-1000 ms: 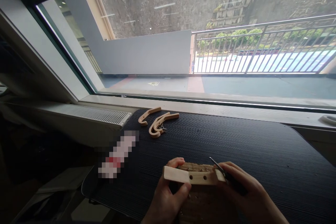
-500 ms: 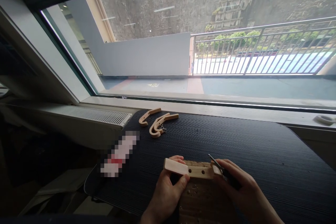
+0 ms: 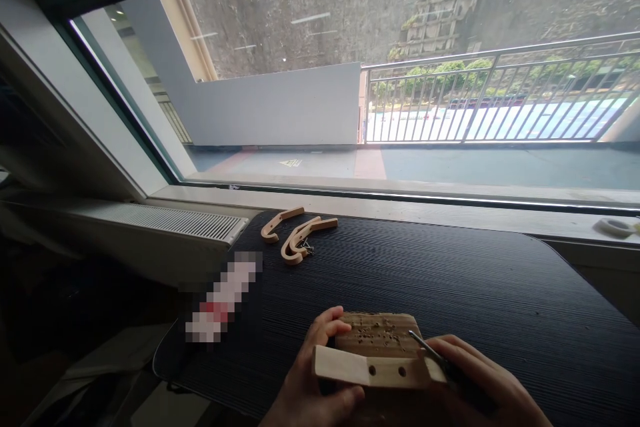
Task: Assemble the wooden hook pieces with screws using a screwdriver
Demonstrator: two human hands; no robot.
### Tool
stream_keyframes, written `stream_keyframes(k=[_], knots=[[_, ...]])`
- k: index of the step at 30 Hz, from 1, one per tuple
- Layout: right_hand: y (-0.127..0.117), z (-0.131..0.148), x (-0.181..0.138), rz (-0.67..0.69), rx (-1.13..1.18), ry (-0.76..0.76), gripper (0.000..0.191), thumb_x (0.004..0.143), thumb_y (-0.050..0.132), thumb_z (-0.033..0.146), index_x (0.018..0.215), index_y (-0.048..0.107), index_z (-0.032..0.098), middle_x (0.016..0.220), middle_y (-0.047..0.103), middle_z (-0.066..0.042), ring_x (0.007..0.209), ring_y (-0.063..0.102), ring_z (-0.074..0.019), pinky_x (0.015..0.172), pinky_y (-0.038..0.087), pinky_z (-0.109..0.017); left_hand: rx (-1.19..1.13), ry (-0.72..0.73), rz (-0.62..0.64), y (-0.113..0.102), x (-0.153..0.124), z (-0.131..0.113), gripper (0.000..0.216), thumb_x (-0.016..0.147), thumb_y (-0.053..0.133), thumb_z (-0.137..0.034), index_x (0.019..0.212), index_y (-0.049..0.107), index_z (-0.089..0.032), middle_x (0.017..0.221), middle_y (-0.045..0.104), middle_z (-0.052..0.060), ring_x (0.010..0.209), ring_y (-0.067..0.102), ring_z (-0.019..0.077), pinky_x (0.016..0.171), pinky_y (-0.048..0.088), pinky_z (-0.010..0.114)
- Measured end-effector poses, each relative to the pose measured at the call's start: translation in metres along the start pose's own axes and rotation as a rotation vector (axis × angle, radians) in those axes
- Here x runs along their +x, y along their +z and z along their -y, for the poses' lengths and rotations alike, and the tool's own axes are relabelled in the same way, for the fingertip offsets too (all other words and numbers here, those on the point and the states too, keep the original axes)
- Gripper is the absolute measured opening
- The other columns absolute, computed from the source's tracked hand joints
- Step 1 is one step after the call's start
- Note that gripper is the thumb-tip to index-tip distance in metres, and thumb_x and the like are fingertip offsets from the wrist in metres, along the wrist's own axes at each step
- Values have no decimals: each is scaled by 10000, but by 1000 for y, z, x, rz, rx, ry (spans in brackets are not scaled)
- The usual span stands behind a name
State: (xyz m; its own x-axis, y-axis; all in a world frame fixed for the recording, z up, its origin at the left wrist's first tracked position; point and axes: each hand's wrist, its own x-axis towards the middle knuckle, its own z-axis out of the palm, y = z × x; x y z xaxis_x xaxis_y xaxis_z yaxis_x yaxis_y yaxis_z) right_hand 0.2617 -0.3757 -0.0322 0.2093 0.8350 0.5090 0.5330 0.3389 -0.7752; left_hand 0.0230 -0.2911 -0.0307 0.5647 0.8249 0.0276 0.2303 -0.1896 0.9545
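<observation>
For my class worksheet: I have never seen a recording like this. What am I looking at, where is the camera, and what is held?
No machine here: a person works with two bare hands, and the single camera sits on their head, looking forward and down. The left hand grips a pale wooden strip with two holes; the right hand holds a slim metal tool. Just behind the strip sits a wooden block pitted with small holes, on a dark ribbed table beside a window. At the far side lie curved wooden hooks with small screws beside them.
</observation>
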Motion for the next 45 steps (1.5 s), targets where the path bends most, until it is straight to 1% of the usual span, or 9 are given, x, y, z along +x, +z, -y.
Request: stream_keyframes(k=[3, 6, 11, 14, 17, 21, 26, 40, 45], knots=[[3, 0, 2, 0, -13, 14, 269, 706, 692, 259, 973, 700, 280, 951, 695, -21, 816, 662, -187, 684, 529, -186, -3, 11, -28, 1, 0, 3, 591, 623, 668, -74, 1182, 541, -218, 1439, 345, 117, 1344, 300, 334, 1108, 251, 503], [4, 0, 3, 23, -22, 25, 242, 730, 671, 278, 969, 700, 266, 944, 695, -27, 814, 660, -187, 691, 530, -195, -17, 4, -24, 1, 0, 5, 710, 614, 686, -80, 1276, 479, -235, 1456, 325, 105, 1356, 279, 326, 1118, 243, 494], [5, 1, 7, 35, -25, 50, 235, 739, 674, 314, 967, 699, 260, 945, 692, -26, 819, 656, -181, 714, 525, -196, -33, -98, -35, 2, -2, 5, 846, 598, 699, -80, 1363, 387, -263, 1437, 371, 77, 1352, 299, 301, 1130, 240, 478], [9, 3, 16, 66, -33, 81, 226, 773, 639, 345, 968, 697, 248, 967, 686, -38, 847, 651, -189, 725, 522, -203, -68, -74, -92, 2, 1, 6, 747, 623, 710, -128, 1315, 456, -248, 1405, 419, 72, 1326, 346, 291, 1132, 253, 450], [13, 5, 30, 132, -80, 92, 231, 800, 612, 347, 984, 685, 228, 958, 681, -45, 841, 646, -184, 715, 516, -199, -157, -53, -197, 1, 8, 7, 491, 739, 653, -231, 1216, 536, -208, 1326, 504, 76, 1280, 414, 255, 1109, 304, 389], [15, 4, 42, 265, -135, 84, 238, 831, 580, 311, 1039, 651, 219, 975, 667, -45, 854, 633, -172, 727, 508, -203, -252, -78, -284, -4, 16, 4, 304, 810, 599, -313, 1077, 573, -169, 1163, 602, 84, 1121, 548, 229, 986, 420, 324], [19, 0, 45, 287, -140, 91, 245, 851, 556, 310, 1068, 628, 220, 1005, 651, -41, 886, 621, -167, 753, 495, -210, -273, -88, -255, -6, 16, 1, 258, 827, 590, -344, 1008, 569, -162, 1033, 642, 66, 947, 609, 189, 861, 468, 273], [27, -6, 45, 287, -98, 144, 257, 837, 557, 351, 1035, 645, 211, 939, 660, -38, 829, 614, -179, 724, 485, -235, -217, -22, -287, -1, 16, 13, 220, 838, 568, -334, 981, 565, -167, 969, 632, 55, 933, 586, 184, 871, 447, 284], [21, 1, 51, 336, -123, 109, 253, 842, 552, 351, 1035, 637, 211, 1042, 633, -54, 901, 599, -186, 767, 475, -245, -281, -37, -286, -3, 16, 11, 250, 823, 585, -351, 984, 580, -160, 997, 640, 69, 945, 593, 197, 874, 450, 297]])
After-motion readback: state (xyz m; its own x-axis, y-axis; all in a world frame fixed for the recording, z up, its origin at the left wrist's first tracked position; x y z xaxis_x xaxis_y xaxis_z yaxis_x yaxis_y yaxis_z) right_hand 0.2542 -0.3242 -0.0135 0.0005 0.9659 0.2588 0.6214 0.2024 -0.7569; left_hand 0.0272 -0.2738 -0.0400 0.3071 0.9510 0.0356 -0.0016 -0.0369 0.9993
